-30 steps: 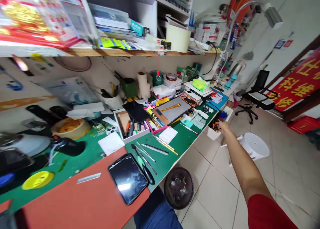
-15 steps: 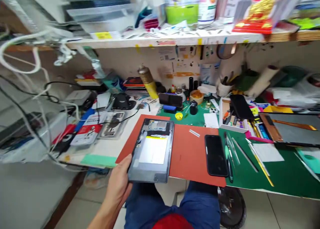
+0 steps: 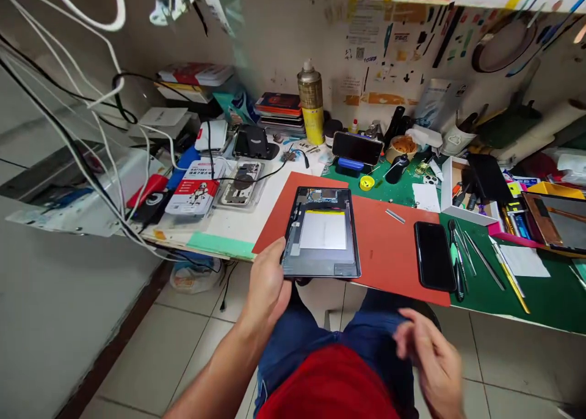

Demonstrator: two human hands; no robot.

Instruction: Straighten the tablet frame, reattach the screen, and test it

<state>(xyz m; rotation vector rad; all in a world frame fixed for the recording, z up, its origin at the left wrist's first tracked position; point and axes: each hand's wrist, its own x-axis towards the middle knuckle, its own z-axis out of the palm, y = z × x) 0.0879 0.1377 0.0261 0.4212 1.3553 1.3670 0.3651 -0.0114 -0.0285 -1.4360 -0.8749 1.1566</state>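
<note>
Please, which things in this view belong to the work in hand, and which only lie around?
In the work, it seems:
- opened tablet, in the left hand
- red mat

Apparently only lying around:
- spray can
- battery box
- tape-like yellow round item

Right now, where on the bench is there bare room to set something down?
The orange mat is bare between the open tablet and the black smartphone, nearer you than the small silvery strip. Right of the smartphone, slim tools crowd the green mat.

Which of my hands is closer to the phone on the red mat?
Right. Your right hand is in the air on your side of the phone; your left hand is farther off, holding the tablet at its near left corner.
</note>
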